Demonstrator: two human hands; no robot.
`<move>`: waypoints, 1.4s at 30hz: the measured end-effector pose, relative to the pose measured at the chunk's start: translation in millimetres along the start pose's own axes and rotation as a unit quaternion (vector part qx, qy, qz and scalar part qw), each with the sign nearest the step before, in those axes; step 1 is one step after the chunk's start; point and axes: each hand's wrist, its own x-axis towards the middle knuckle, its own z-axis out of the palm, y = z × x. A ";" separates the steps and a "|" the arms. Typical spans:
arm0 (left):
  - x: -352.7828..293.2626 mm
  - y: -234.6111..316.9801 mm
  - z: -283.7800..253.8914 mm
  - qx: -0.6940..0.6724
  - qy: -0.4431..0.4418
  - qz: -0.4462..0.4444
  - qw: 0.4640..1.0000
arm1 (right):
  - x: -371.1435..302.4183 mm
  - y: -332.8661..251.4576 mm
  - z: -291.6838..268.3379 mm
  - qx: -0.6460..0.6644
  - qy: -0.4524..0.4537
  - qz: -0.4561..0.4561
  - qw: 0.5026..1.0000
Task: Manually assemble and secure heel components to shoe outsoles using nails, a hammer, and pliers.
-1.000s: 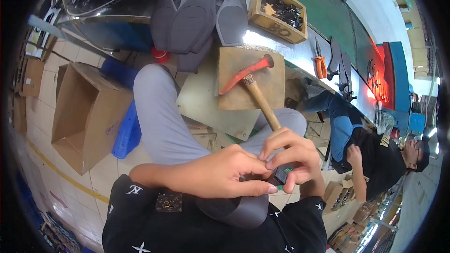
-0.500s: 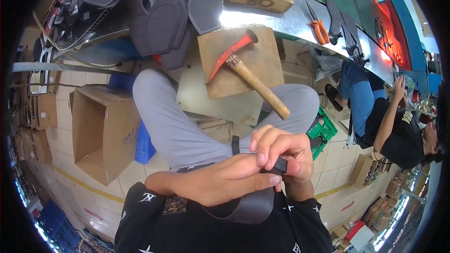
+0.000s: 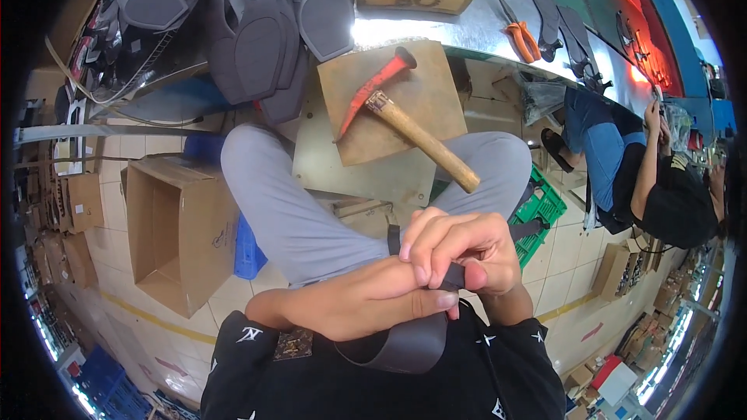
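Close to my body, both hands meet around a dark shoe part, whose broad, curved, smooth brown-black end [image 3: 412,346] hangs below them. My left hand [image 3: 366,299] wraps over it from the left with the thumb pressed along its edge. My right hand [image 3: 467,249] pinches a small dark block-like portion [image 3: 454,275] between fingers and thumb. A short dark strip [image 3: 394,239] stands up behind my fingers; its join is hidden. Beyond my hands, a hammer [image 3: 420,138] with a red head and wooden handle rests on a tan board [image 3: 342,85] above my lap.
Grey-black soles [image 3: 264,39] overhang the metal bench at far left. A wooden box [image 3: 412,0] of small black parts and orange-handled pliers [image 3: 523,40] lie on it. A cardboard box [image 3: 187,225] stands left, a green crate [image 3: 556,206] right. Another person [image 3: 669,194] sits at right.
My right fingers have shifted slightly left on the dark shoe part, and the pinched portion has turned a little. The whole view has tilted slightly. The hammer rests as before.
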 end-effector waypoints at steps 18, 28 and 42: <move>26.3 45.5 -115.9 0.171 0.529 0.203 0.806 | 4.4 -34.8 -154.2 -0.462 0.484 -0.129 0.732; 71.4 67.1 -187.8 0.694 0.608 0.027 0.385 | 24.9 -124.1 -320.7 -0.757 0.407 0.061 0.508; 57.6 78.1 -103.6 0.382 0.351 0.381 0.765 | 66.5 -98.4 -34.2 -0.128 -0.009 -0.016 0.992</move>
